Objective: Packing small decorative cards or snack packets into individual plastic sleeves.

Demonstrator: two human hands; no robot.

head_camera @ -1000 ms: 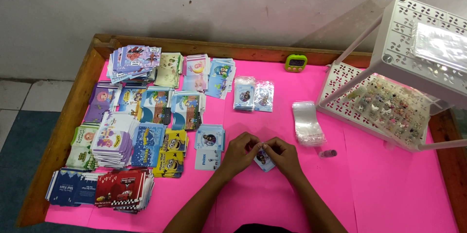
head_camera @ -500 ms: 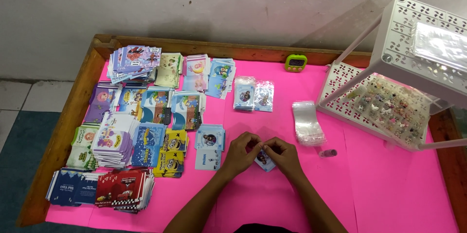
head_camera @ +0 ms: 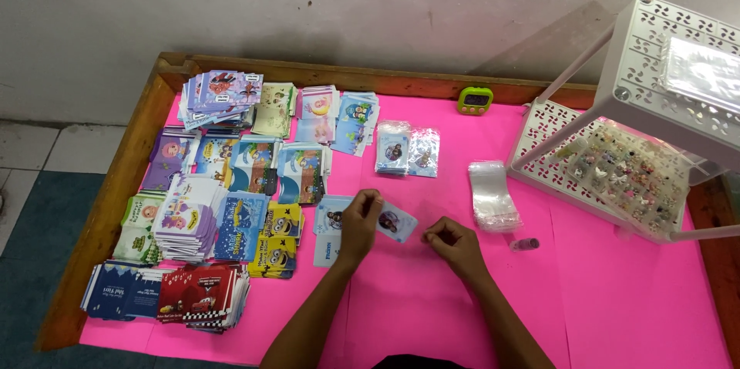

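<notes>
- Stacks of printed cards (head_camera: 231,184), in blue, purple, yellow and red, fill the pink table (head_camera: 617,300) from nine to eleven o'clock; the red-and-black pile sits lowest, at about eight.
- Two small bagged cards (head_camera: 407,152) lie near twelve o'clock, with a green timer (head_camera: 475,99) beyond them at one.
- A pile of clear sleeves (head_camera: 492,196) lies at two o'clock, a tiny bottle (head_camera: 524,244) just below it, and a white perforated rack (head_camera: 632,130) holding small trinkets stands at three.
- Since the earlier frames the hands have parted: they were together over the card, and the right one now sits off to four o'clock of it.
- The left hand (head_camera: 359,223) pinches a small light-blue card (head_camera: 396,223) by its left edge, at the table's centre, tilted, fingers narrow.
- The right hand (head_camera: 455,244) is curled nearly closed, knuckles down; whether it holds anything I cannot tell.
- More light-blue cards (head_camera: 328,230) lie just left of the left hand.
</notes>
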